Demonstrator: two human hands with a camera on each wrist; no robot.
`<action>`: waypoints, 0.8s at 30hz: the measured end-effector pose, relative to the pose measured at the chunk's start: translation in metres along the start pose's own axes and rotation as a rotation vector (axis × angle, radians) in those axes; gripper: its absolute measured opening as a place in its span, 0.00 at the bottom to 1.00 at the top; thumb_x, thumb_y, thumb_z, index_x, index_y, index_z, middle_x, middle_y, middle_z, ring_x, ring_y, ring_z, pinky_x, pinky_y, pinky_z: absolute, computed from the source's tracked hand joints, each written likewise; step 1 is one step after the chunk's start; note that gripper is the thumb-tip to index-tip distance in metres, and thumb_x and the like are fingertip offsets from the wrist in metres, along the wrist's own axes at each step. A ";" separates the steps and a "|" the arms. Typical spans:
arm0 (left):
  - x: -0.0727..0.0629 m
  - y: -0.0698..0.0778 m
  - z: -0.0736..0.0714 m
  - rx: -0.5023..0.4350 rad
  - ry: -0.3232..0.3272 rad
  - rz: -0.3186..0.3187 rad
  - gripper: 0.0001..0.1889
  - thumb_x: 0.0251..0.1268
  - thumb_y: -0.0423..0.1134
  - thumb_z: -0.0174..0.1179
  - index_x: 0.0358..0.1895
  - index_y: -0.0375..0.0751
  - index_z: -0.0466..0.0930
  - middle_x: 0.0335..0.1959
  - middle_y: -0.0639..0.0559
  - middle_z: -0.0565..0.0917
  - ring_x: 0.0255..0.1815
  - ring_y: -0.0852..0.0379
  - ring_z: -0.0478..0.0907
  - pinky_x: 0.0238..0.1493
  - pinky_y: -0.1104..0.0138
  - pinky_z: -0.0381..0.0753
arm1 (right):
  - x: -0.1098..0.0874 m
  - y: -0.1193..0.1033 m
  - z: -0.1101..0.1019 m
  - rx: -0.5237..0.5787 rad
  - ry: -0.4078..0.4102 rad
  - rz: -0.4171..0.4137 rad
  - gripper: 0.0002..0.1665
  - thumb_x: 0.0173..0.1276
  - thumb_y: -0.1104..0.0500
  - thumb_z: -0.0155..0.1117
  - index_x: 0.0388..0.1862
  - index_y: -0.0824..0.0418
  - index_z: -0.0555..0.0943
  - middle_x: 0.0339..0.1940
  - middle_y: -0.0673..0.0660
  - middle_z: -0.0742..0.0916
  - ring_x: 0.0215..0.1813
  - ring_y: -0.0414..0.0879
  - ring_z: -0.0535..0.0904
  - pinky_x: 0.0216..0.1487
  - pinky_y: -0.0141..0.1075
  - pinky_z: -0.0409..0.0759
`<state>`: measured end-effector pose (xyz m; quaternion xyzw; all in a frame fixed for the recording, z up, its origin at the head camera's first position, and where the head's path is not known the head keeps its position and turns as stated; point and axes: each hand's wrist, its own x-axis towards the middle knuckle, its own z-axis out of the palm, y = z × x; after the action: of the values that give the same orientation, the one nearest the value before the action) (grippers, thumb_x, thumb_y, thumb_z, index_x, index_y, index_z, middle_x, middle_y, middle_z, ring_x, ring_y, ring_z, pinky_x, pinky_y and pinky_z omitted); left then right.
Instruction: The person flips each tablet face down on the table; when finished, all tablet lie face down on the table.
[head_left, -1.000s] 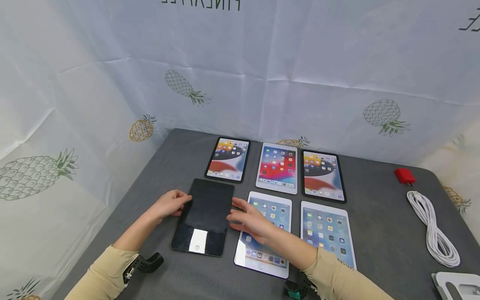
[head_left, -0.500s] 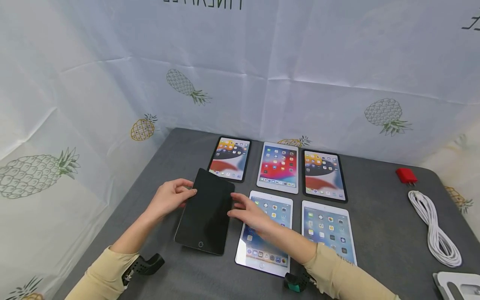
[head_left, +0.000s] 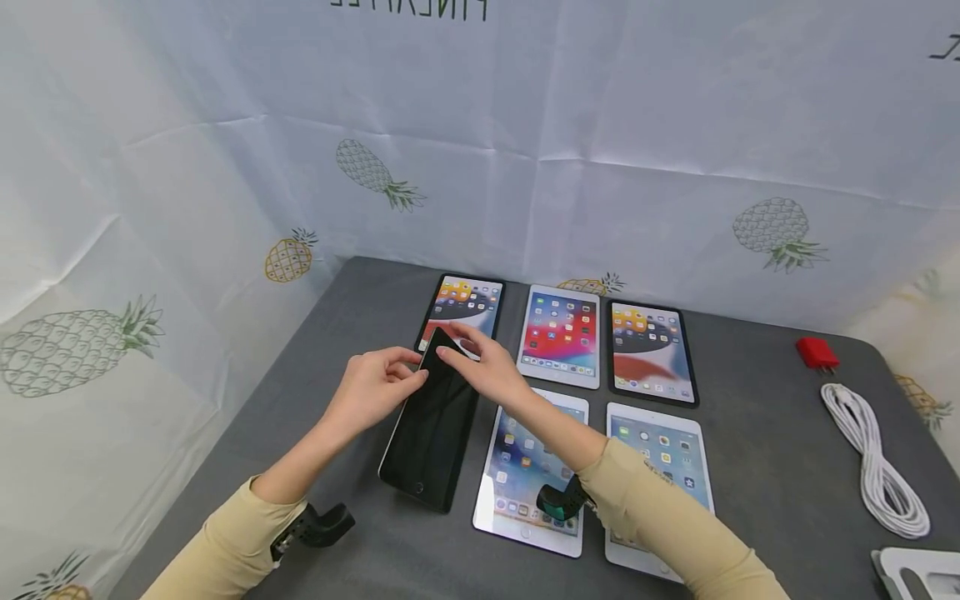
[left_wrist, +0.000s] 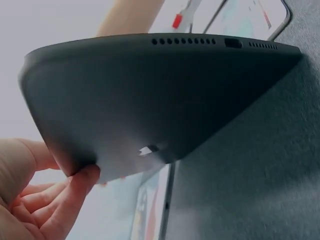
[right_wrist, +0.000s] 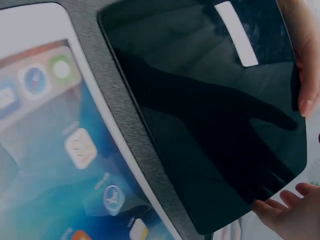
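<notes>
A black tablet (head_left: 431,429) is tilted up, its far end raised off the table, its dark screen facing up and a home button at the near end. My left hand (head_left: 367,390) pinches its left edge near the far end, fingertips against the back. My right hand (head_left: 487,367) is at the far edge, thumb on the front and fingers over the rim. From below, the left wrist view shows the tablet's back (left_wrist: 125,105) with a logo, speaker holes and a port. In the right wrist view the screen (right_wrist: 200,125) reflects a hand.
Several lit tablets lie in two rows: a black-framed one (head_left: 468,302) partly hidden, a white one (head_left: 558,337), another black-framed one (head_left: 652,350), and two nearer white ones. A red charger (head_left: 816,353), a coiled white cable (head_left: 873,462) and a white stand (head_left: 926,571) lie right.
The black tablet has gone from lying flat to tilted, its far end lifted. My right hand has moved from its right edge to the far edge; my left hand has shifted right with it.
</notes>
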<state>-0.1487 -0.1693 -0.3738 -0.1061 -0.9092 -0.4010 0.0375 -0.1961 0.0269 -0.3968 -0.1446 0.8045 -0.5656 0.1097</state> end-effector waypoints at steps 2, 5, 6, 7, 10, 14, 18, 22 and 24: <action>0.001 0.005 0.003 0.002 0.010 0.025 0.14 0.62 0.38 0.65 0.47 0.34 0.84 0.25 0.55 0.86 0.23 0.64 0.80 0.27 0.64 0.77 | 0.004 -0.001 0.000 0.004 0.007 -0.004 0.34 0.69 0.42 0.61 0.71 0.52 0.71 0.68 0.53 0.76 0.70 0.53 0.69 0.63 0.51 0.72; 0.000 0.011 0.007 0.012 0.031 0.063 0.14 0.62 0.38 0.66 0.47 0.33 0.84 0.25 0.57 0.86 0.24 0.64 0.81 0.28 0.64 0.79 | 0.008 -0.001 -0.002 0.005 0.020 -0.005 0.32 0.69 0.43 0.62 0.68 0.53 0.74 0.66 0.53 0.78 0.67 0.53 0.72 0.62 0.51 0.74; -0.001 0.012 0.007 0.014 0.037 0.071 0.14 0.62 0.39 0.66 0.48 0.33 0.84 0.25 0.57 0.86 0.25 0.64 0.81 0.29 0.64 0.80 | 0.009 -0.001 -0.003 0.004 0.024 -0.004 0.31 0.68 0.43 0.62 0.67 0.54 0.75 0.65 0.53 0.78 0.66 0.53 0.73 0.61 0.51 0.74; -0.001 0.013 0.008 0.013 0.038 0.079 0.15 0.62 0.39 0.66 0.49 0.33 0.84 0.26 0.57 0.86 0.26 0.64 0.82 0.30 0.63 0.81 | 0.009 -0.002 -0.003 0.004 0.028 -0.002 0.31 0.68 0.43 0.63 0.66 0.54 0.76 0.64 0.53 0.79 0.65 0.52 0.74 0.60 0.50 0.75; -0.004 0.014 0.009 0.004 0.021 0.091 0.18 0.64 0.41 0.65 0.53 0.34 0.83 0.31 0.54 0.87 0.30 0.62 0.84 0.34 0.62 0.83 | 0.009 -0.002 -0.006 0.008 0.044 0.017 0.30 0.66 0.44 0.66 0.63 0.55 0.77 0.61 0.53 0.81 0.63 0.51 0.76 0.59 0.48 0.76; -0.009 0.010 0.009 -0.031 -0.065 0.115 0.25 0.65 0.43 0.65 0.62 0.35 0.78 0.46 0.46 0.87 0.40 0.56 0.85 0.37 0.64 0.84 | 0.008 -0.003 -0.009 0.041 0.060 0.058 0.28 0.65 0.45 0.68 0.60 0.56 0.78 0.57 0.54 0.83 0.60 0.49 0.77 0.57 0.46 0.78; -0.016 0.000 0.007 -0.118 -0.201 0.164 0.34 0.64 0.45 0.65 0.72 0.40 0.66 0.67 0.46 0.73 0.57 0.49 0.79 0.44 0.65 0.83 | 0.008 -0.003 -0.011 0.093 0.067 0.085 0.27 0.64 0.47 0.68 0.58 0.58 0.79 0.53 0.55 0.84 0.56 0.50 0.78 0.55 0.45 0.79; -0.023 -0.010 0.007 -0.244 -0.327 0.267 0.41 0.62 0.42 0.68 0.76 0.49 0.57 0.76 0.49 0.58 0.71 0.47 0.64 0.54 0.60 0.79 | 0.008 -0.001 -0.013 0.131 0.077 0.101 0.27 0.64 0.48 0.69 0.58 0.59 0.79 0.53 0.55 0.83 0.55 0.50 0.78 0.56 0.46 0.79; -0.025 -0.015 0.008 -0.291 -0.373 0.338 0.43 0.59 0.41 0.69 0.77 0.51 0.57 0.78 0.49 0.53 0.74 0.47 0.58 0.58 0.57 0.77 | 0.008 0.000 -0.015 0.156 0.086 0.111 0.27 0.63 0.48 0.69 0.58 0.59 0.79 0.53 0.55 0.83 0.55 0.50 0.78 0.56 0.47 0.78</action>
<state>-0.1276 -0.1775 -0.3939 -0.3322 -0.8027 -0.4888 -0.0799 -0.2084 0.0369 -0.3918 -0.0661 0.7688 -0.6252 0.1171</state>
